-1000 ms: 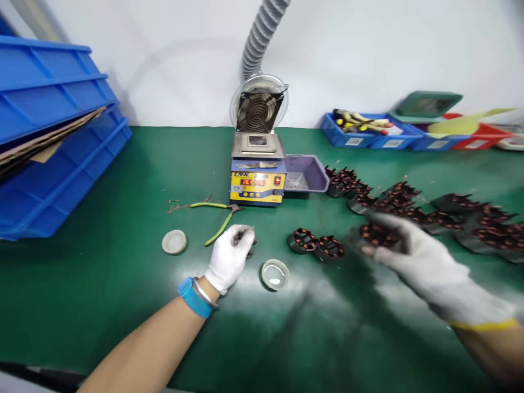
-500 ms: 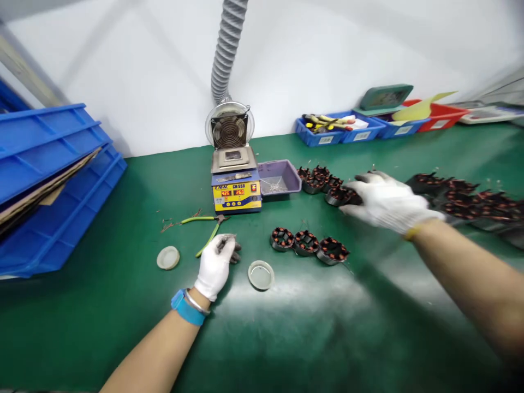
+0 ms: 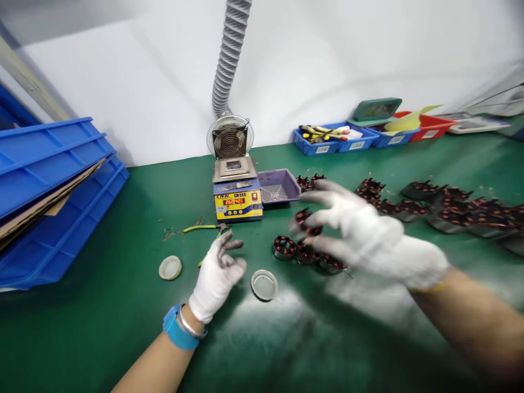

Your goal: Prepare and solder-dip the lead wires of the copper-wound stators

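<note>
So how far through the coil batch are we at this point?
Done so far, it seems: a few coils set apart in a short row near the solder pot. In hand: the right hand carries one coil in its fingertips toward that row; the left hand is loosely curled beside the small dish. Left: the long heap of coils to the right.

A yellow-and-blue solder pot (image 3: pixel 238 197) with a red display stands at the back of the green bench (image 3: pixel 123 229); a small fan (image 3: pixel 229 141) on a grey ribbed hose (image 3: pixel 229 60) sits right behind it and a purple tray (image 3: pixel 278 186) touches its right side. Left of the pot lie green-handled cutters (image 3: pixel 200 228), a round lid (image 3: pixel 170 267) and stacked blue crates (image 3: pixel 49 191) holding cardboard. Far right of it, by the wall, stand small blue bins (image 3: pixel 327 143) and a red bin (image 3: pixel 426 128).
</note>
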Action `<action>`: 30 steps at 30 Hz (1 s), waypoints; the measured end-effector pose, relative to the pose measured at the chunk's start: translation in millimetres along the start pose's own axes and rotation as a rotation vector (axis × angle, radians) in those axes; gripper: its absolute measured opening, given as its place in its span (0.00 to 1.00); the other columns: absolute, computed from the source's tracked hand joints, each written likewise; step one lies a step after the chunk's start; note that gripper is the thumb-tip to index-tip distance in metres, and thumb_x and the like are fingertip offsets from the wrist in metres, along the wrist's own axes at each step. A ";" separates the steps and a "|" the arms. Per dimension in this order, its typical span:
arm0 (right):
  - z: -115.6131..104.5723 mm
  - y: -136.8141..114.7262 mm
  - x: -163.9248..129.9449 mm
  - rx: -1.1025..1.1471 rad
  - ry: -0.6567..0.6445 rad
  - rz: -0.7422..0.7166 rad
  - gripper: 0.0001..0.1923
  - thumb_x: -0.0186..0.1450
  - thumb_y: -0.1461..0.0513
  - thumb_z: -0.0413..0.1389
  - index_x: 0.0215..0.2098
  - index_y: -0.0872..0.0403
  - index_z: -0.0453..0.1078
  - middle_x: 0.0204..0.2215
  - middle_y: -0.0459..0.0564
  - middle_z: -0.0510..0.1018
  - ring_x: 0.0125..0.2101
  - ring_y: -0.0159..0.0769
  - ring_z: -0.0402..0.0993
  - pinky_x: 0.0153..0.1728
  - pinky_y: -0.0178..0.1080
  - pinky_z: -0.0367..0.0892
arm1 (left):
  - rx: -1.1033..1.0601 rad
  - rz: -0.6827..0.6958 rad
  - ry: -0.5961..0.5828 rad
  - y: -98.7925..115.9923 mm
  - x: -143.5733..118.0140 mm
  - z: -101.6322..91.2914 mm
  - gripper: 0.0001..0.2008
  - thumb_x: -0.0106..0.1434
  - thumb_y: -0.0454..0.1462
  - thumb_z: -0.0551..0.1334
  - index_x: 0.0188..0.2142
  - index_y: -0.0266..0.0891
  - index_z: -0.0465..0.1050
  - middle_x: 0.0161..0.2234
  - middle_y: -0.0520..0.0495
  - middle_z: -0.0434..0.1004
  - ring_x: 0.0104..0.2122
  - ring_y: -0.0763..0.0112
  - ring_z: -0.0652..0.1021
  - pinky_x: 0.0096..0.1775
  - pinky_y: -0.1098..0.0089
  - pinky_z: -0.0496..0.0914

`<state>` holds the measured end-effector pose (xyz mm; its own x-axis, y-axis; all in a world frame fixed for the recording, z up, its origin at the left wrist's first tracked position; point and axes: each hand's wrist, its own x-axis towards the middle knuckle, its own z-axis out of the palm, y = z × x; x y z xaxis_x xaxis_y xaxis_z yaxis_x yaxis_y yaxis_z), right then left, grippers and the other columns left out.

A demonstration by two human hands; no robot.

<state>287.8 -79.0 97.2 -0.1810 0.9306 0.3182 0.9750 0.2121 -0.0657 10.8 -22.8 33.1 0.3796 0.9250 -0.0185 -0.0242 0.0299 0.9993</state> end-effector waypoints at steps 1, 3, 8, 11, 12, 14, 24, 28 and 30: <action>-4.1 -23.9 1.8 0.099 0.062 -0.172 0.13 0.66 0.56 0.54 0.41 0.48 0.80 0.58 0.50 0.71 0.67 0.46 0.51 0.65 0.53 0.56 | -0.012 0.027 -0.105 4.0 -4.7 1.5 0.42 0.48 0.49 0.74 0.58 0.39 0.62 0.52 0.34 0.74 0.23 0.78 0.72 0.25 0.72 0.68; -5.1 -66.8 7.4 0.252 0.112 -0.440 0.09 0.64 0.57 0.57 0.38 0.48 0.79 0.56 0.47 0.73 0.66 0.45 0.54 0.64 0.52 0.59 | -0.019 0.070 -0.279 12.7 -13.6 4.1 0.43 0.45 0.46 0.75 0.58 0.40 0.63 0.53 0.35 0.74 0.29 0.72 0.76 0.32 0.68 0.73; 19.0 -117.8 10.0 0.279 0.410 -0.448 0.11 0.60 0.60 0.58 0.40 0.56 0.74 0.48 0.57 0.77 0.52 0.44 0.71 0.54 0.50 0.71 | 0.014 0.047 -0.198 25.1 -25.3 5.1 0.24 0.52 0.42 0.72 0.46 0.35 0.71 0.44 0.40 0.78 0.45 0.56 0.77 0.49 0.60 0.73; 36.7 -117.9 5.3 0.278 0.494 -0.340 0.12 0.64 0.58 0.57 0.44 0.55 0.69 0.39 0.56 0.77 0.38 0.38 0.77 0.36 0.40 0.76 | -0.124 0.066 -0.031 18.1 -26.4 2.4 0.22 0.61 0.49 0.65 0.46 0.36 0.72 0.46 0.40 0.77 0.49 0.57 0.76 0.56 0.58 0.68; 41.5 -116.5 5.0 0.310 0.494 -0.336 0.10 0.65 0.58 0.56 0.43 0.54 0.68 0.37 0.54 0.77 0.35 0.36 0.77 0.32 0.39 0.76 | -0.134 0.087 -0.012 13.9 -26.6 1.5 0.22 0.64 0.51 0.62 0.47 0.36 0.73 0.47 0.40 0.77 0.50 0.57 0.76 0.58 0.58 0.67; 48.0 -114.5 6.2 0.396 0.484 -0.343 0.07 0.66 0.59 0.55 0.41 0.52 0.65 0.35 0.51 0.77 0.31 0.34 0.77 0.31 0.37 0.76 | -0.157 0.120 0.017 4.4 -27.1 0.7 0.23 0.67 0.53 0.57 0.48 0.37 0.74 0.48 0.40 0.77 0.51 0.58 0.75 0.60 0.58 0.65; 50.9 -107.3 6.9 0.383 0.478 -0.407 0.04 0.68 0.62 0.53 0.41 0.51 0.68 0.36 0.50 0.79 0.32 0.32 0.78 0.31 0.34 0.76 | -0.478 0.022 0.034 -7.4 -30.2 10.0 0.30 0.64 0.59 0.58 0.52 0.38 0.70 0.55 0.38 0.74 0.59 0.52 0.71 0.64 0.53 0.60; 38.3 -104.3 16.0 0.514 0.393 -0.396 0.03 0.67 0.62 0.53 0.38 0.51 0.69 0.34 0.48 0.78 0.30 0.30 0.77 0.29 0.31 0.75 | -0.795 -0.148 -0.069 19.7 -29.0 3.4 0.33 0.57 0.64 0.59 0.44 0.39 0.71 0.51 0.35 0.76 0.57 0.46 0.72 0.61 0.47 0.60; 23.2 -108.1 23.2 0.630 0.322 -0.364 0.05 0.68 0.62 0.52 0.35 0.50 0.69 0.33 0.48 0.78 0.32 0.30 0.78 0.29 0.31 0.76 | -0.891 -0.197 -0.095 28.6 -24.6 -5.1 0.33 0.57 0.67 0.52 0.30 0.38 0.69 0.43 0.35 0.77 0.50 0.47 0.76 0.57 0.47 0.63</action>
<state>175.2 -73.5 89.7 -0.3349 0.6587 0.6737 0.5879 0.7049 -0.3970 -3.9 -42.7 61.9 0.5261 0.8382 -0.1437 -0.6401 0.5015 0.5820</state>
